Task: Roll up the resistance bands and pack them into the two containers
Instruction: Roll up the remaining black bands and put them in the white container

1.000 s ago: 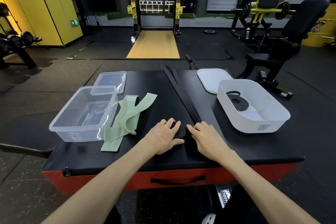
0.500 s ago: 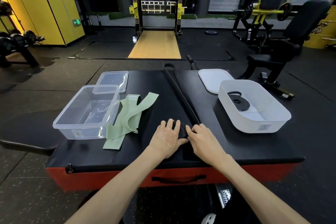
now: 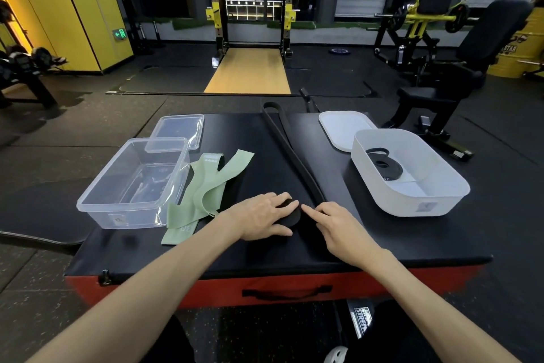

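**Asker:** Two hands show in the head view. What is each one doing?

**Me:** My left hand (image 3: pixel 262 215) lies low in the middle of the frame, cupped over the rolled end (image 3: pixel 290 212) of the black band (image 3: pixel 294 156). My fingers curve over the top of the coil and my thumb runs along its near side, so I am gripping it. My right hand (image 3: pixel 338 224) is just to the right of it, palm down on the band. Its forefinger is stretched out and touches the coil's right edge. That hand is not clenched, and I cannot see my right thumb.

**Asker:** Where does the rest of that band run?

**Me:** It runs from the coil up the middle of the frame as a flat double strip. Its far loop reaches the back edge of the black pad (image 3: pixel 412 245) I work on.

**Asker:** And the other bands?

**Me:** The green bands (image 3: pixel 206 186) lie unrolled in a loose heap left of my left hand. They touch the right wall of the clear container (image 3: pixel 132 218) at centre left. Another black band, already coiled (image 3: pixel 382 164), lies inside the white container (image 3: pixel 391 200) at centre right.

**Asker:** What about the lids?

**Me:** Both are off. The clear lid (image 3: pixel 179 133) lies behind the clear container, with its near edge resting on that container's back rim. The white lid (image 3: pixel 338 130) lies flat behind the white container and partly hidden by it.

**Asker:** Is there anything in the clear box?

**Me:** I can see through its walls to the pad, and I make out no band in it.
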The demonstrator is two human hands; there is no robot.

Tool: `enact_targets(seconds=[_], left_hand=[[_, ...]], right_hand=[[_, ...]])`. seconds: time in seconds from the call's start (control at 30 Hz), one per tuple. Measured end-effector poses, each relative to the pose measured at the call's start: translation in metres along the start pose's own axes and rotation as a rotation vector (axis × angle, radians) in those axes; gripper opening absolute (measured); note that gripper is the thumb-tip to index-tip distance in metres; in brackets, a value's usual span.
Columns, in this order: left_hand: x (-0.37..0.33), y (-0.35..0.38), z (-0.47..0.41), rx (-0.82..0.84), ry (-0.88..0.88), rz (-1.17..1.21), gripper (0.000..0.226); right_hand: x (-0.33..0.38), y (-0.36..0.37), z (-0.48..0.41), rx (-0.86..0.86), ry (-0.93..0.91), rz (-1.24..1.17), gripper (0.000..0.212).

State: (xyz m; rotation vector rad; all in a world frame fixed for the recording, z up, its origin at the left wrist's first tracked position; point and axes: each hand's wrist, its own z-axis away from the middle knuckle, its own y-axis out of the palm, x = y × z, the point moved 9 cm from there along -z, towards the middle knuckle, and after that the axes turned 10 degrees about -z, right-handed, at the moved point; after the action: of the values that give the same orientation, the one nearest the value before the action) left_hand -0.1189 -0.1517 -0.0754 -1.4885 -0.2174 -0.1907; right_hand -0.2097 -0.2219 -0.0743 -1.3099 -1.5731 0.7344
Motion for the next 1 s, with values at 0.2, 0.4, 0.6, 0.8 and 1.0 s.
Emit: enact_targets(seconds=[0.2,0.4,0.6,0.8,1.0], left_hand=[[-0.004,-0.002,0.003,-0.033,-0.14,-0.081,0.073],[-0.014,-0.008,0.007,-0.058,-0.278,-0.203,0.073],[-0.015,-0.004,0.009,-0.04,-0.377,-0.162,0.072],[-0.011,-0.002,0.01,-0.077,-0.418,-0.119,0.071],[-0.01,0.003,0.006,-0.063,-0.485,-0.064,0.072]], right_hand=[[-0.002,0.002,-0.004,0.01,0.036,0.026,0.061],[0.004,0.001,-0.002,-0.02,0.061,0.048,0.056],[0.009,0.001,-0.003,-0.03,0.054,0.086,0.055],[0.012,0.002,-0.004,-0.038,0.087,0.074,0.055],[0.009,0.003,-0.004,0.033,0.146,0.056,0.045]])
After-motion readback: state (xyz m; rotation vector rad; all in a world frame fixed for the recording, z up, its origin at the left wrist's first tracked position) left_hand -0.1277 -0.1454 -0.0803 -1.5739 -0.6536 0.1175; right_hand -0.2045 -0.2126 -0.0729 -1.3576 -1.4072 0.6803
